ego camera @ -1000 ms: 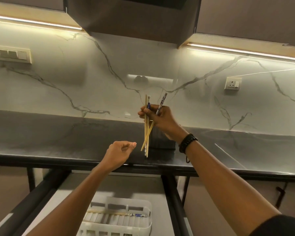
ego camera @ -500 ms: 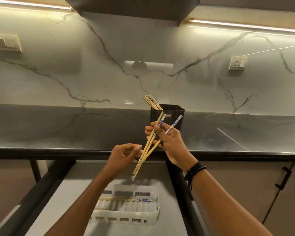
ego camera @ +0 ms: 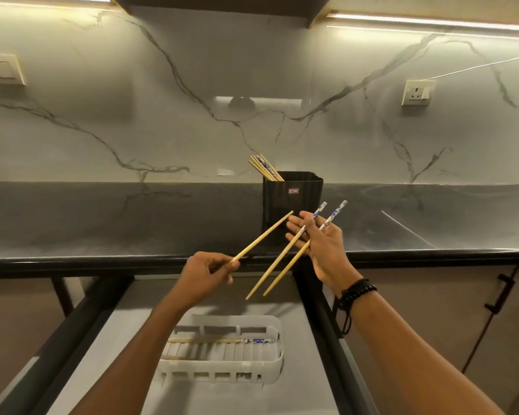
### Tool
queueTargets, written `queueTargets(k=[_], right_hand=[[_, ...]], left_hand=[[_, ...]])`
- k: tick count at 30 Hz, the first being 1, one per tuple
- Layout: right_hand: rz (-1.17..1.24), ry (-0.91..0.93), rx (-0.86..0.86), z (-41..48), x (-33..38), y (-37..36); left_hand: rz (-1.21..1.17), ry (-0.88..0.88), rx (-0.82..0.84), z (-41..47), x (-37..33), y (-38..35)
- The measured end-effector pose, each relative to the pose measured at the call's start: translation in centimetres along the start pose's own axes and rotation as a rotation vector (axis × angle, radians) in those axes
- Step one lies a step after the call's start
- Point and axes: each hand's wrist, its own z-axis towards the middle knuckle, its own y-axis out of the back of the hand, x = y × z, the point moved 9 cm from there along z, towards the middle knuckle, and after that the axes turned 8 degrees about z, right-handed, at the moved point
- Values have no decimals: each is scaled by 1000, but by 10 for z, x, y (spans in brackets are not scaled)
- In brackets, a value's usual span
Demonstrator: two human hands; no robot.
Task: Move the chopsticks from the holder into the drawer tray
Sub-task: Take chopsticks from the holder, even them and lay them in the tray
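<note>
Partway: left hand (ego camera: 206,275) pinching single chopstick (ego camera: 262,236), right hand (ego camera: 324,253) gripping chopstick pair (ego camera: 283,260); others lying in tray (ego camera: 216,378), standing in holder (ego camera: 294,205).

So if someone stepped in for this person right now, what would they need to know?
Left hand pinches a single plain chopstick.
Right hand holds two blue-tipped chopsticks between its fingers, above the open drawer.
Done: at least one chopstick lies in the white tray.
Left: lay these three in the tray, then fetch the bunch standing in the black holder on the counter.
</note>
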Motion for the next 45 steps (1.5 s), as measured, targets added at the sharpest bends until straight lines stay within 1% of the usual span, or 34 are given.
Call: queueTargets(k=[2,3,5,6,8,10,12,14,17,20,22,27,29,32,36,40,43,45], right_hand=[[-39,34,-43,1,7,8],[-69,57,-44,1,11,9],[-170,98,-20,0,18,7],[-250,113,3,-1,19,4],[-422,120,72,-3,13,-8],[-528,91,161,-6,0,-24],[-659,83,244,-12,-13,-39],[-813,95,307,-16,-24,-49],[-832,17,374,-23,-38,-52],[-867,-1,411,-28,-42,-54],[-852,-26,423,-31,-44,-54],[-700,-132,507,-41,-53,-59],[-655,-165,550,-45,-58,-64],[-576,-245,609,-54,-67,-68],[-495,-285,611,-57,-67,-70],[-492,-303,611,-57,-69,-68],[-495,-321,623,-59,-72,-68],[-490,-320,635,-60,-73,-69]], left_hand=[[107,-13,-82,-2,1,17],[212,-31,-122,-3,-1,24],[477,-123,-199,-7,-16,32],[549,-185,-229,-8,-26,32],[587,-278,-234,-10,-42,28],[577,-326,-192,-11,-52,19],[517,-346,-154,-12,-59,13],[388,-322,-150,-11,-59,14],[151,-214,-149,-8,-49,24],[-116,-101,-69,-8,-38,21],[-281,-45,-45,-8,-33,21],[-582,60,-182,-7,-17,32],[-655,77,-190,-7,-14,29],[-699,122,-168,-6,-13,20],[-570,138,-86,-6,-17,8],[-510,168,-51,-5,-15,1],[-484,192,-76,-6,-15,-2],[-469,164,-124,-6,-16,2]])
